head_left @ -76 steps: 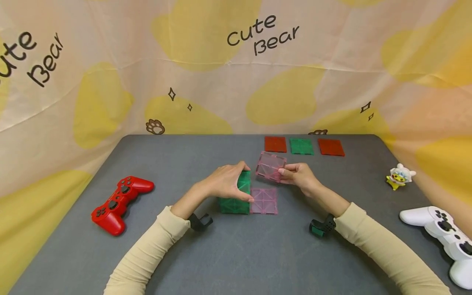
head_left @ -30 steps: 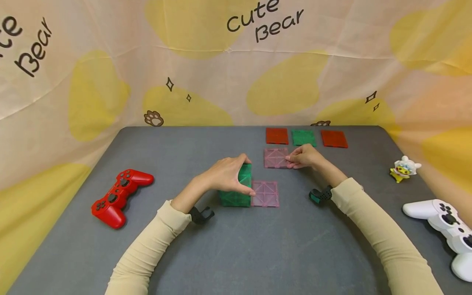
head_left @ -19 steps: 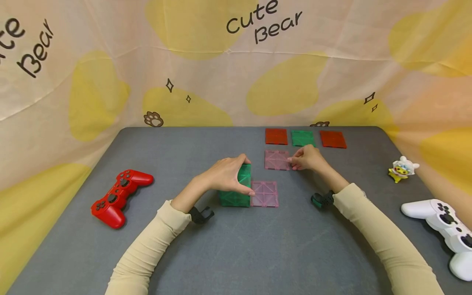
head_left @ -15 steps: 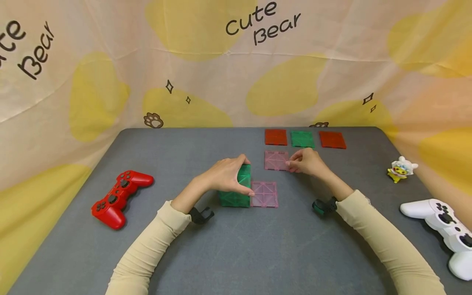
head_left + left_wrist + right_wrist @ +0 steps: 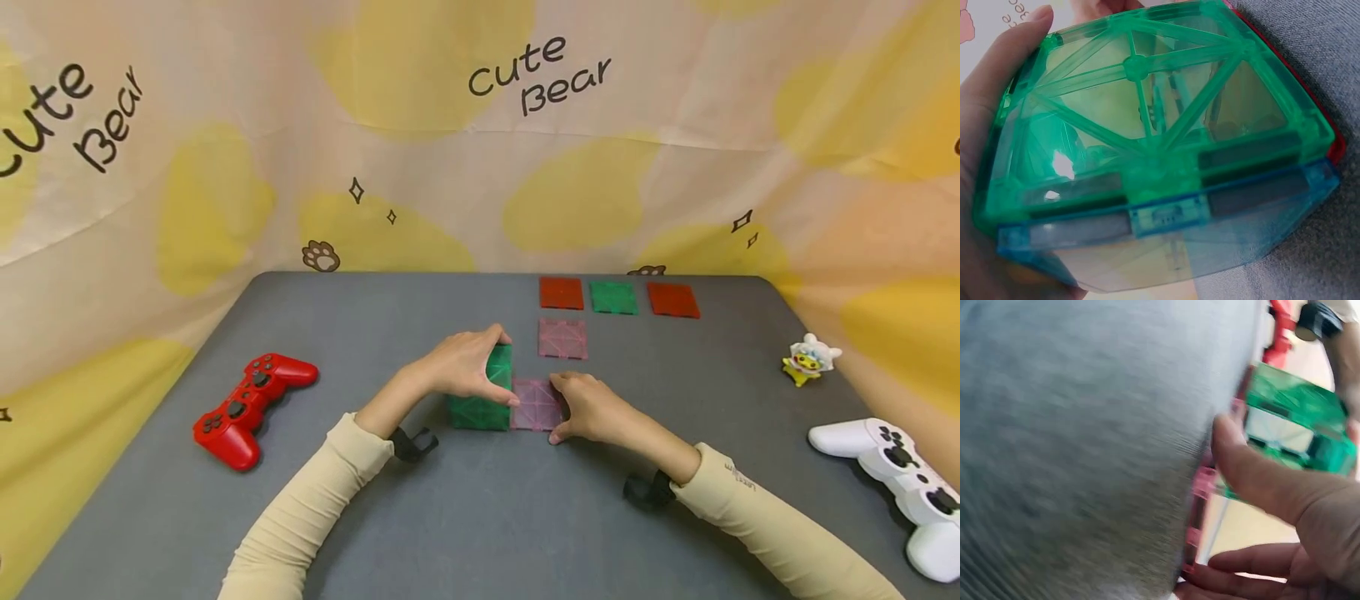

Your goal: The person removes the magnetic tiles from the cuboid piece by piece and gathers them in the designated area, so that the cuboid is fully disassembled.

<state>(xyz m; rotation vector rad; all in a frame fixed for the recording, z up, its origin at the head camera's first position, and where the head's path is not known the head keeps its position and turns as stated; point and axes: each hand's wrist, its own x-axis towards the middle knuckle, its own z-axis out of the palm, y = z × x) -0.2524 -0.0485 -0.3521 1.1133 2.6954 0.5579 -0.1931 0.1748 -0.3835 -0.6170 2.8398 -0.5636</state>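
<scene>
In the head view, my left hand (image 5: 457,367) grips a box of see-through magnetic tiles (image 5: 480,414) from above, thumb at the near side and fingers at the far side. Close up in the left wrist view, the box has a green tile face (image 5: 1166,175), a blue tile (image 5: 1241,244) along one side and a red edge at its base. A pink magnetic tile (image 5: 536,404) lies flat against the box's right side. My right hand (image 5: 596,408) holds that tile by its right corners, thumb near and fingers far. A second pink tile (image 5: 562,338) lies flat farther back, untouched.
Along the back lie a red tile (image 5: 561,293), a green tile (image 5: 613,297) and another red tile (image 5: 673,300). A red game controller (image 5: 253,408) is at left, a white controller (image 5: 896,479) at right. Behind it stands a small figurine (image 5: 810,360).
My right hand laid the second pink tile flat behind, let go, and came nearer to the pink tile beside the box. My left hand keeps its grip on the box.
</scene>
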